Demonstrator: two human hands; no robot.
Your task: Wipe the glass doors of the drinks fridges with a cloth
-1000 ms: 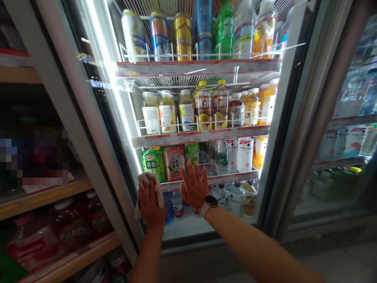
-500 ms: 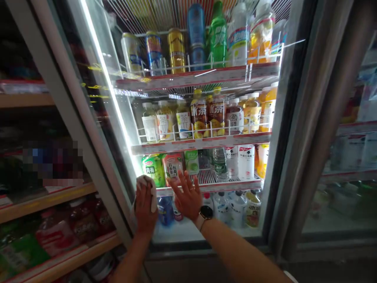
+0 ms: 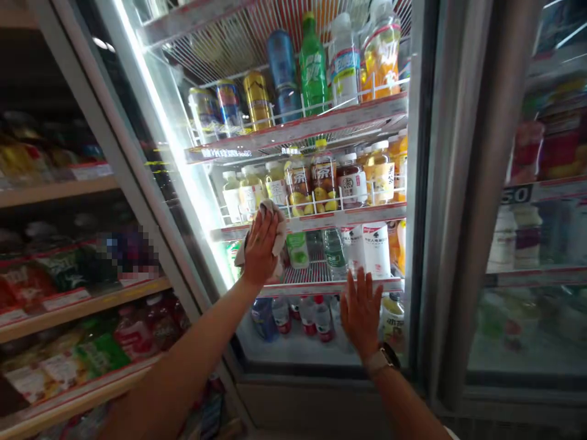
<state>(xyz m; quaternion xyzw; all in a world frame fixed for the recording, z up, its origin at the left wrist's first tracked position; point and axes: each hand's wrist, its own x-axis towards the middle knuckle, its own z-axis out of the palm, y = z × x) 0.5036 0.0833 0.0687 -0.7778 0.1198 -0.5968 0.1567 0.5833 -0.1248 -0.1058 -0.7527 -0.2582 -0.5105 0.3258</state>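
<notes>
Left hand is pressing a cloth flat against the glass door at centre frame, fingers closed over it; right hand is lying open on the glass, lower right. Wiping appears under way; upper panes likely need attention next.

Head camera faces the cooler door closely.
</notes>
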